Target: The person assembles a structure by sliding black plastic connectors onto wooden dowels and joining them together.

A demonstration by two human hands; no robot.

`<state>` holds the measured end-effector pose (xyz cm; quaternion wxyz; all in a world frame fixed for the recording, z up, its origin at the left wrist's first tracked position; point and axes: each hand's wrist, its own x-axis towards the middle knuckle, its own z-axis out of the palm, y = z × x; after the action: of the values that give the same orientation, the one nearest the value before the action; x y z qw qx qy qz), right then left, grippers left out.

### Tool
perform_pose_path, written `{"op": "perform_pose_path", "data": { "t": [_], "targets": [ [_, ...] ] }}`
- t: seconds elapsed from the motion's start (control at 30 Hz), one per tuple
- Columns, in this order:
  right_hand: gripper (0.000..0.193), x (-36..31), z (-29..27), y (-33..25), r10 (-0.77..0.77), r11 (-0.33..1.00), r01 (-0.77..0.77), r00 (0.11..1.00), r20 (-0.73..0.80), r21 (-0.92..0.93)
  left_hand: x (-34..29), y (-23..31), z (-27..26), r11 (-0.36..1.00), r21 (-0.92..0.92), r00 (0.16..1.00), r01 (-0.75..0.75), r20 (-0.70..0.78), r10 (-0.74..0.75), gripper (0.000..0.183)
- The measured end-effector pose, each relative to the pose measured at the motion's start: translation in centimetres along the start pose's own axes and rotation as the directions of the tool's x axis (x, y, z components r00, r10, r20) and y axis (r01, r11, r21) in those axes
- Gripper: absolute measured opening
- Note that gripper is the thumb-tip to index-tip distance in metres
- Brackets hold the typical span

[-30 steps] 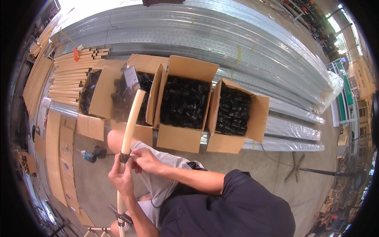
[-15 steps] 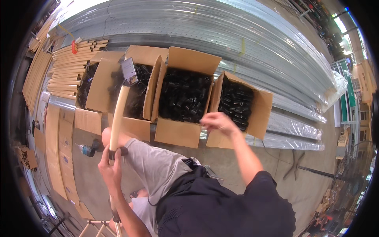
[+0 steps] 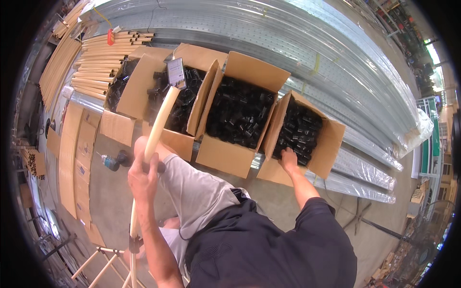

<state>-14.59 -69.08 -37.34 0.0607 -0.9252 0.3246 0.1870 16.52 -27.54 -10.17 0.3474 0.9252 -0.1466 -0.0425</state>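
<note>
Watching from my end of the feed, I see the two hands well apart. The left hand (image 3: pixel 143 177), left of centre, is wrapped around a beige tube (image 3: pixel 161 117) that slants from above the middle left of the frame toward the lower left. A dark fitting (image 3: pixel 161 167), partly hidden, pokes out just beside its fingers. The tube's top edge sits just below a phone (image 3: pixel 176 72) in my view; I can't make out whether they touch.

The right hand (image 3: pixel 289 159), right of centre, reaches over the near rim of the rightmost cardboard box (image 3: pixel 331 146), its fingertips at black pipe fittings (image 3: pixel 300 129); I can't make out whether they pinch one. Room is tight there: the left wall stands close to the fingers, and the right flap leans outward near the wrist. The neighbouring carton (image 3: pixel 224 156) stands just left, its front flap folded out toward the knees.

Concrete floor (image 3: pixel 110 201) shows at left between flat cardboard sheets (image 3: pixel 72 163) and the left hand, with a teal-and-black drill (image 3: pixel 110 163) on it. A tube frame (image 3: pixel 103 271) juts in at lower left; plastic-wrapped metal profiles (image 3: pixel 269 38) span the top behind the boxes.
</note>
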Motion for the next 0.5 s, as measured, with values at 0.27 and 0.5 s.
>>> {"op": "perform_pose_path", "data": {
  "t": [0.27,0.5],
  "targets": [
    [0.030,-2.0,-1.2,3.7,0.037,0.937,0.016,0.989,-0.146,0.350,0.3,0.3,0.6,1.000,0.007,1.000,-0.004,-0.024,0.004,0.036],
    [0.014,-2.8,0.4,7.0,0.334,0.266,-0.146,0.941,0.050,0.953,0.4,0.9,1.8,0.999,0.002,0.999,0.035,-0.042,-0.035,0.037]
  ]
}}
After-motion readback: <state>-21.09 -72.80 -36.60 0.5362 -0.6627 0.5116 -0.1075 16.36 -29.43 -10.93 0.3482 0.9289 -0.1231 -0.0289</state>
